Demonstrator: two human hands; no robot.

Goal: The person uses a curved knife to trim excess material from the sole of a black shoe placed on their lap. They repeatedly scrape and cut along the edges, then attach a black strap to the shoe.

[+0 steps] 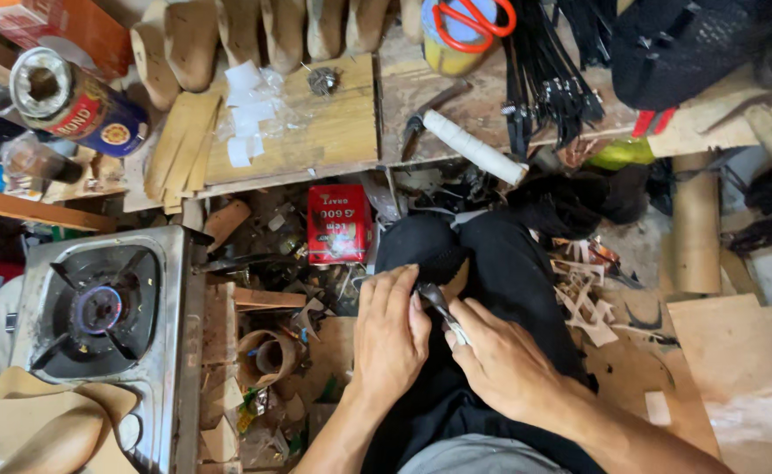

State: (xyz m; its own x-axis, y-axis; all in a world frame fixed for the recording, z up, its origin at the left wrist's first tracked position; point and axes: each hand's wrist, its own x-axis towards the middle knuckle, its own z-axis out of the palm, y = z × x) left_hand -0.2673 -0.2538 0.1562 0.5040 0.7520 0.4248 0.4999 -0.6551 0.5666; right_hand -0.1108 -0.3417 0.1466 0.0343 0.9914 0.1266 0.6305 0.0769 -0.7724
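Observation:
My left hand presses down on a black shoe upper stretched over a form on my lap, fingers curled over its edge. My right hand grips a metal plier-like tool whose tip meets the black material beside a tan patch of the form. Both hands sit close together over my black-trousered knees.
A gas stove stands at the left with tan insoles below it. A red tin lies ahead of my knees. The wooden bench holds wooden lasts, a white-handled hammer, black straps and orange scissors. Scraps litter the floor.

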